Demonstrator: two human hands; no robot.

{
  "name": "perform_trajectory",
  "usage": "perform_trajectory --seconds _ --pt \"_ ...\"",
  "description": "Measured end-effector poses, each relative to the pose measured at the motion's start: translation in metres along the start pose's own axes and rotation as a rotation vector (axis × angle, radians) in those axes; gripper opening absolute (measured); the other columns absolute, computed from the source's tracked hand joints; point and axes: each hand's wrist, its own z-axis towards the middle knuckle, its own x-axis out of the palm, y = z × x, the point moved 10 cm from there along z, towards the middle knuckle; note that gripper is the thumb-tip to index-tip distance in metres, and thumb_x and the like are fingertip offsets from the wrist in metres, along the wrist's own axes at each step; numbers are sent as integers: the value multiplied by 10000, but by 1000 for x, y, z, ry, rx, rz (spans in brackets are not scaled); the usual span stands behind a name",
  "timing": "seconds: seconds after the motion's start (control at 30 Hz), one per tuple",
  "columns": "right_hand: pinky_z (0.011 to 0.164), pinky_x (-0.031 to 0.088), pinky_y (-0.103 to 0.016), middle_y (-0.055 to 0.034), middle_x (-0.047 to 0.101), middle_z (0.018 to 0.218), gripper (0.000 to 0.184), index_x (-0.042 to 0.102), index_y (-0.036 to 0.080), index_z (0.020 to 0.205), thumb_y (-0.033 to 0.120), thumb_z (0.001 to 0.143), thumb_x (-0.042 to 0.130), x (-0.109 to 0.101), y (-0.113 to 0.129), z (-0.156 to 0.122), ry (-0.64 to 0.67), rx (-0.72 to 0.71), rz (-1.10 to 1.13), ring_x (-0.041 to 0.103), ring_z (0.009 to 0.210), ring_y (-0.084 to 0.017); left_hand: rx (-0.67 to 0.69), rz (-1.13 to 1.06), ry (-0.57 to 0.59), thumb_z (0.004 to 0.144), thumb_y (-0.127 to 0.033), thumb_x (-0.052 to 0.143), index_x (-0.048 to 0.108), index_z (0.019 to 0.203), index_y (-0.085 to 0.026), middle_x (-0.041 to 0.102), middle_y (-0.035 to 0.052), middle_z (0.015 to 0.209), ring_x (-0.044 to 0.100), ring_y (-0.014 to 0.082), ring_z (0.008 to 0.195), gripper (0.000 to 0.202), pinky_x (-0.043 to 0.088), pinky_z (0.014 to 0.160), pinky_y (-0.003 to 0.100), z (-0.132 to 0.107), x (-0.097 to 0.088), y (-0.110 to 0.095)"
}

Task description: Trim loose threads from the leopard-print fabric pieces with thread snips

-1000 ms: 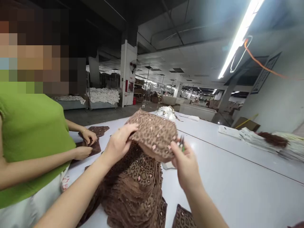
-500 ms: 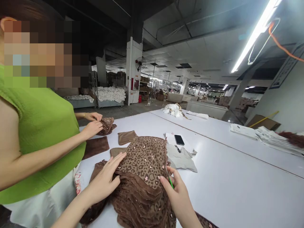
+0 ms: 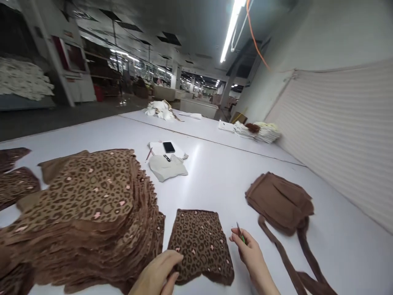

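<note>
My right hand (image 3: pixel 247 250) is closed on a thin pointed metal tool with a green handle (image 3: pixel 240 234), its tip pointing up. Just left of it, a leopard-print fabric piece (image 3: pixel 202 241) with small pink motifs lies flat on the table. My left hand (image 3: pixel 162 268) is at the lower left edge of this piece, fingertips touching it, the thumb apart from the fingers. Farther left rises a thick stack of leopard-print fabric pieces (image 3: pixel 98 188), brown layers showing along its side.
On the white table (image 3: pixel 221 184) lie a phone (image 3: pixel 168 147), black snips (image 3: pixel 166 157) on grey cloth (image 3: pixel 167 170), and a pen (image 3: pixel 149 153). Brown folded fabric (image 3: pixel 279 200) with trailing strips (image 3: pixel 281 250) sits at right. White cloth piles (image 3: pixel 159 109) are at the back.
My view has swung right, and the co-worker is out of it. Both hands have left the big stack and are now at the smaller leopard-print piece to its right. The green-handled tool stays in my right hand.
</note>
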Motion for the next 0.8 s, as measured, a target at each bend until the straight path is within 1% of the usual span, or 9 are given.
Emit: perform_trajectory --seconds 0.03,0.1,0.2,0.3,0.4,0.5,0.63,0.73,0.8 --pt "411 322 -244 -32 659 720 406 671 179 840 495 604 768 -10 -6 -3 -14 -10 -19 442 448 -129 -15 9 23 863 -210 479 603 1131 -296 662 31 1125 633 174 1024 308 518 907 244 5 13 5" --pt "524 423 -274 -46 672 744 331 679 186 772 470 620 755 -15 -13 -8 6 -62 -68 555 600 -193 -76 3 55 868 -184 451 608 1101 -278 656 33 1115 623 177 1026 297 514 920 277 15 33 15" --pt "741 467 -342 -58 681 792 253 688 192 764 436 696 681 -3 -18 -12 87 -165 -154 602 818 -266 -149 -31 144 862 -137 411 607 1058 -245 637 42 1095 598 178 1024 298 494 933 315 28 59 19" --pt "824 453 -362 -64 666 880 189 696 205 841 342 759 594 13 -20 -11 127 -281 -289 600 899 -271 -164 -13 211 839 -95 396 608 1031 -214 619 50 1063 567 186 1016 310 461 936 342 46 82 13" --pt "791 450 -325 -47 618 893 186 679 230 878 231 766 531 27 -23 -8 152 -389 -509 597 864 -235 -159 45 264 815 -70 399 620 994 -202 605 48 1027 541 196 992 313 437 915 352 63 102 7" --pt "718 445 -304 -36 583 865 179 647 236 844 195 790 481 32 -28 -6 165 -438 -654 586 799 -214 -160 88 316 786 -58 424 632 976 -193 596 52 1015 520 205 986 313 419 899 350 75 120 4" --pt "720 441 -298 -36 568 859 172 606 235 788 219 849 446 33 -28 -8 194 -459 -633 582 801 -207 -152 83 322 760 -97 499 630 995 -204 579 46 1056 492 216 1014 289 394 911 357 82 137 1" --pt "726 438 -295 -34 555 877 165 582 232 776 207 851 438 35 -23 -10 215 -473 -618 576 799 -200 -135 111 304 744 -127 547 622 931 -211 573 30 1057 481 225 1010 218 387 908 375 86 148 0" --pt "712 436 -296 -34 546 878 161 565 228 772 203 853 427 37 -20 -10 220 -484 -623 567 786 -199 -133 143 297 759 -113 528 613 875 -204 580 25 1020 489 219 979 170 385 908 381 88 154 1"
